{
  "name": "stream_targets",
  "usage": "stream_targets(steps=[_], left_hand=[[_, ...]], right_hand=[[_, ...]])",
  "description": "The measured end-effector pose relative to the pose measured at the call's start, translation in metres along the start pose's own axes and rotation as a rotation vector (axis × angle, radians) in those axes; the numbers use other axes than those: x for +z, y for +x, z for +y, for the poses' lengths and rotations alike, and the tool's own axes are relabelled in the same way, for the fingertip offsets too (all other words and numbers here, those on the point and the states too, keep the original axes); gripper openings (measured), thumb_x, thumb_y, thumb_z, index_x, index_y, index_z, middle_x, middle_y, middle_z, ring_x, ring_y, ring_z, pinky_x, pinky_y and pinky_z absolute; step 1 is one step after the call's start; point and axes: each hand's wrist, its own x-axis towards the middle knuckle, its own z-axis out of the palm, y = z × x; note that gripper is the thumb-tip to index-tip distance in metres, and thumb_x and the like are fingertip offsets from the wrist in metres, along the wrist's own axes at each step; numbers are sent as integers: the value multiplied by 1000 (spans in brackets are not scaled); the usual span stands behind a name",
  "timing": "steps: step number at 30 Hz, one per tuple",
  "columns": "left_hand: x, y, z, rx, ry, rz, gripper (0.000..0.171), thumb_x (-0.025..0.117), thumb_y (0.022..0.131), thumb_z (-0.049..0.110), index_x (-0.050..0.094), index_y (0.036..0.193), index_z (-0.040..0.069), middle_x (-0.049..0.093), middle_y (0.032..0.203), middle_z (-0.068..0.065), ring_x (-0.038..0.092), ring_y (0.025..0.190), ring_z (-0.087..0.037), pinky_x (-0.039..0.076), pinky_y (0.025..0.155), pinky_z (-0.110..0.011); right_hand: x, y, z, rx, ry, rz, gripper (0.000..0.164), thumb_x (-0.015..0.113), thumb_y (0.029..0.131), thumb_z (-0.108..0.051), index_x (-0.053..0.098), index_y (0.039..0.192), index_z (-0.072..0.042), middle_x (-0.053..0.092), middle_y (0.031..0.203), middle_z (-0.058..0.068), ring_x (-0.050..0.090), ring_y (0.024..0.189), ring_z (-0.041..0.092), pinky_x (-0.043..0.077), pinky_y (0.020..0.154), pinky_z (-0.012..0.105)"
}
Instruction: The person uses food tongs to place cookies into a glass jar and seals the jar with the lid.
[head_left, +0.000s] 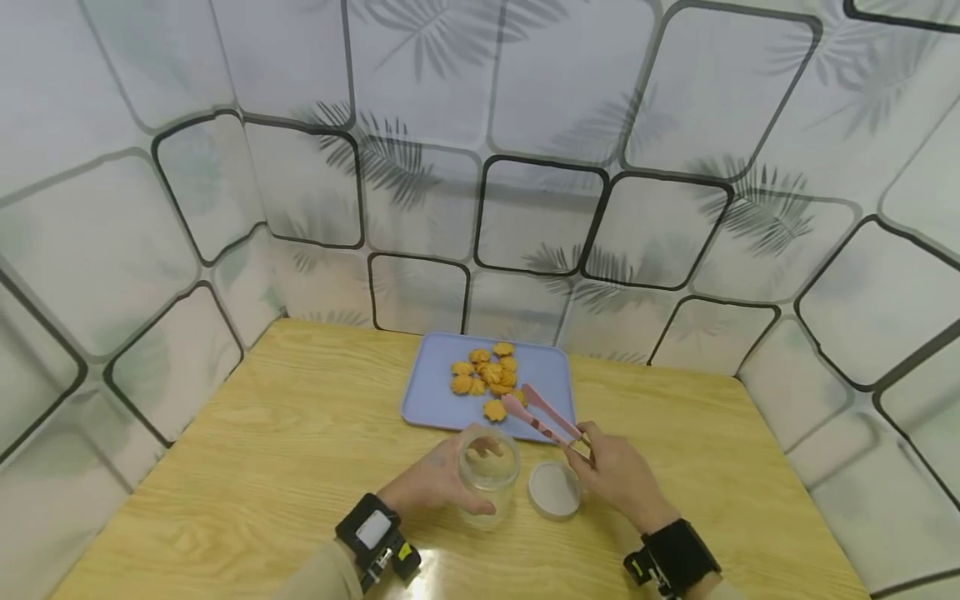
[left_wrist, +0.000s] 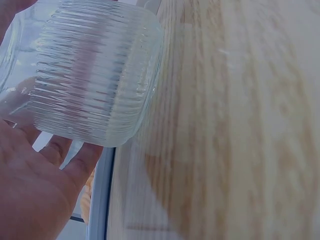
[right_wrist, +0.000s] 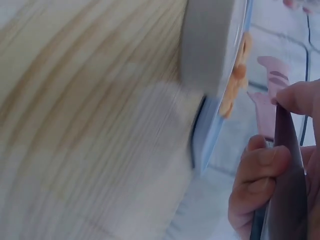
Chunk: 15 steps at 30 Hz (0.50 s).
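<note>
My left hand [head_left: 442, 475] grips a clear glass jar [head_left: 489, 479] from its left side, the thumb across the front. Ribbed glass [left_wrist: 100, 75] and the curled fingers around it fill much of the left wrist view. With my right hand [head_left: 618, 471] I hold pink-tipped tongs [head_left: 551, 417], whose arms stand apart above the near right part of a blue tray [head_left: 431, 367]. Several golden cookies [head_left: 487, 371] lie piled on that tray, and one cookie [head_left: 494, 410] sits nearer its front edge. No cookie is visibly pinched by the tongs.
A round white lid [head_left: 554, 490] lies on the wooden table [head_left: 285, 450] between the jar and my right hand. Behind the table hangs a patterned curtain-like wall [head_left: 420, 200], which also closes in both sides.
</note>
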Motion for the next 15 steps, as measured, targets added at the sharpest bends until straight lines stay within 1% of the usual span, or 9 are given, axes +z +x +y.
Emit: stream_targets(steps=[3, 6, 9, 12, 15], left_hand=[[0, -1, 0, -10, -3, 2, 81, 95, 69, 25, 52, 137, 19, 61, 132, -1, 52, 124, -27, 43, 104, -46], [0, 0, 0, -6, -5, 8, 80, 94, 69, 24, 52, 136, 17, 62, 132, -1, 52, 125, -29, 44, 105, -47], [0, -1, -1, -14, -14, 9, 79, 95, 68, 24, 53, 135, 17, 61, 131, -1, 52, 124, -29, 44, 105, -48], [0, -1, -1, -17, -12, 0, 80, 94, 68, 25, 52, 136, 17, 61, 132, -1, 52, 125, -29, 43, 106, -49], [0, 0, -1, -7, -13, -5, 82, 94, 68, 24, 51, 138, 17, 60, 133, -1, 52, 125, -30, 43, 107, -50]], right_hand=[[8, 7, -8, -26, -23, -40, 34, 70, 96, -29, 63, 118, -4, 39, 55, -13, 30, 46, 0, 24, 43, 19], [14, 13, -14, -3, -53, -66, 34, 69, 96, -32, 64, 117, -5, 46, 60, -12, 36, 50, 3, 28, 46, 21], [18, 16, -19, 30, -54, -89, 34, 68, 96, -33, 65, 118, -6, 50, 63, -10, 40, 52, 5, 31, 47, 22], [18, 17, -22, 52, -48, -110, 34, 67, 97, -32, 65, 118, -6, 50, 62, -10, 40, 50, 5, 30, 45, 22], [17, 18, -23, 57, -55, -120, 37, 68, 96, -33, 65, 121, -7, 48, 61, -10, 40, 50, 5, 29, 45, 23]])
